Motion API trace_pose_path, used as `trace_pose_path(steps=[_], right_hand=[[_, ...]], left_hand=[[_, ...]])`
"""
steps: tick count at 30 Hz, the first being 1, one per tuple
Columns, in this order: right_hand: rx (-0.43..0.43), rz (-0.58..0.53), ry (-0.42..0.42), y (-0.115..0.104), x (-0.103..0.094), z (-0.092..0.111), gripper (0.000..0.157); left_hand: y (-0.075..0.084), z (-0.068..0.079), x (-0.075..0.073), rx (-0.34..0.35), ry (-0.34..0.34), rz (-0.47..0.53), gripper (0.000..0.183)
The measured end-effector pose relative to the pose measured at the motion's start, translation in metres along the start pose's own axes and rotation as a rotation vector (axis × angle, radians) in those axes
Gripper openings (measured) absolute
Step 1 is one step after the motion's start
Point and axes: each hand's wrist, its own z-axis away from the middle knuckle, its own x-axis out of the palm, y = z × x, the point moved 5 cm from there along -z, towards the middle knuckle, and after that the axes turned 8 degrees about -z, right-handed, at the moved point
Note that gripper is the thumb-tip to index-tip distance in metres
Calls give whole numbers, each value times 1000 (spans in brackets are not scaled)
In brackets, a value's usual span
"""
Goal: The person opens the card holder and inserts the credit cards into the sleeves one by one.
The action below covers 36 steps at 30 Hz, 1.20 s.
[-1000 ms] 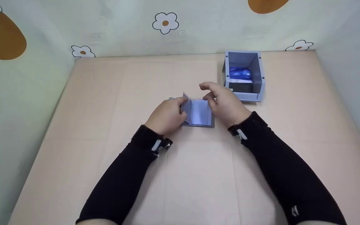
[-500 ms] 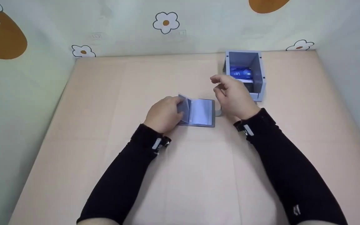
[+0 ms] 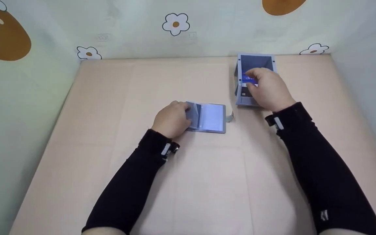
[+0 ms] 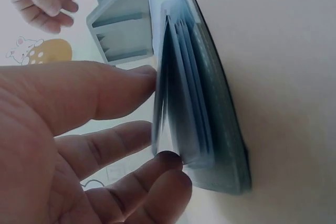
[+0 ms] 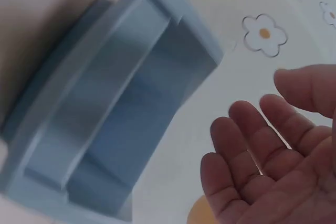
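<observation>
An open grey card holder with clear plastic sleeves lies on the table, its strap sticking out to the right. My left hand pinches the turned sleeves at its left side. Close up in the left wrist view, the thumb lies along one sleeve and the fingertips sit at the sleeves' edge. My right hand hovers over the grey-blue bin, fingers loosely bent and nothing in them. Inside the bin show a blue printed item and a black card, partly hidden by the hand.
The table has a pale peach cover. Behind it rises a light wall with printed flowers, and more wall stands at both sides. The bin is near the back edge, right of the card holder.
My right hand has moved from the card holder's right edge up and right to over the bin. The raised sleeve has been folded down leftward under my left hand.
</observation>
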Motion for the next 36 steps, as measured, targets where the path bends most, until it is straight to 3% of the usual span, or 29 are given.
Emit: trace_pose_path(steps=[6,18,25,36], right_hand=[[28,186,-140,14,-8,-18,44],[15,422,-338,26,6,-45,48],[-14,530,-348,31,9,-47,36],[-38,574,-321,38,15,-49,25]], left_hand=[[-2,0,1,-5,-5,-18,50],[-5,0,3,-21,-13,-14,48],[-2,0,4,-9,-14,-12,47],[7,2,5,39,-24,7,43]])
